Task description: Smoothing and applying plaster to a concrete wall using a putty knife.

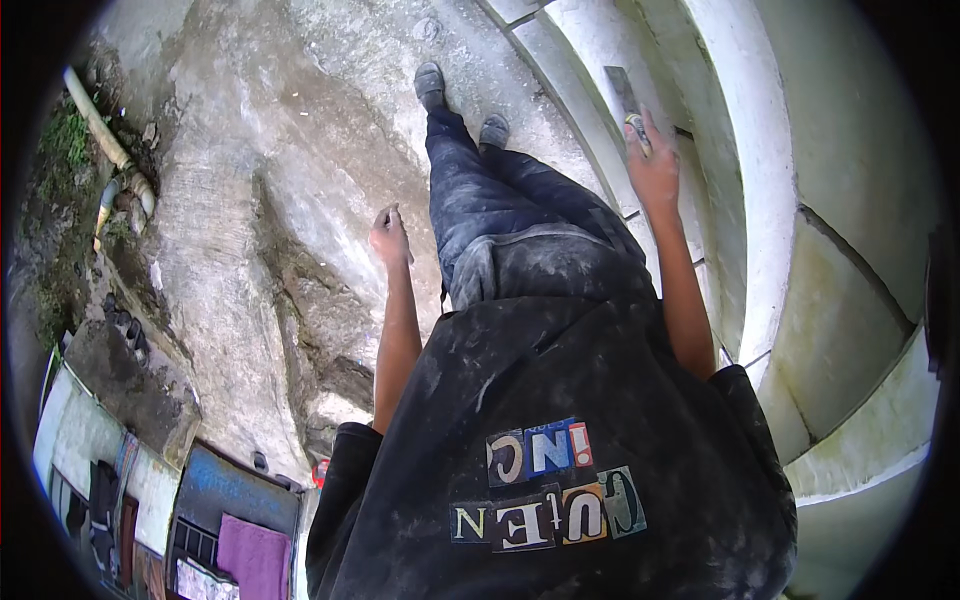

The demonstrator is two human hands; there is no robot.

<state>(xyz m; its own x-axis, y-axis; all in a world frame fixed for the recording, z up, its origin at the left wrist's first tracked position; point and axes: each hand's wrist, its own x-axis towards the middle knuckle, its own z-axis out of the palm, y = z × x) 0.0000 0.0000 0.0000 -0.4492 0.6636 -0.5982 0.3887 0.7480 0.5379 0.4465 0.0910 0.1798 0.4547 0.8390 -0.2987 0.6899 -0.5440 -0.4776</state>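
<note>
My right hand (pixel 655 172) is closed round the handle of a putty knife (pixel 621 90), whose flat grey blade points away from me. The blade lies over the pale stepped wall (pixel 705 90) on my right; I cannot tell whether it touches the surface. My left hand (pixel 390 238) hangs over the ground at my left side with its fingers curled. Whether anything small is inside those fingers does not show. White dust covers parts of my dark trousers (pixel 535 190) and black shirt.
Rough, uneven ground (pixel 320 120) spreads ahead and to the left. A pipe (pixel 100 125) runs along plants at the far left. Behind on the left stand a low building (pixel 110 460) and a purple cloth (pixel 252 555). Large greenish-grey panels (pixel 850 330) rise at the right.
</note>
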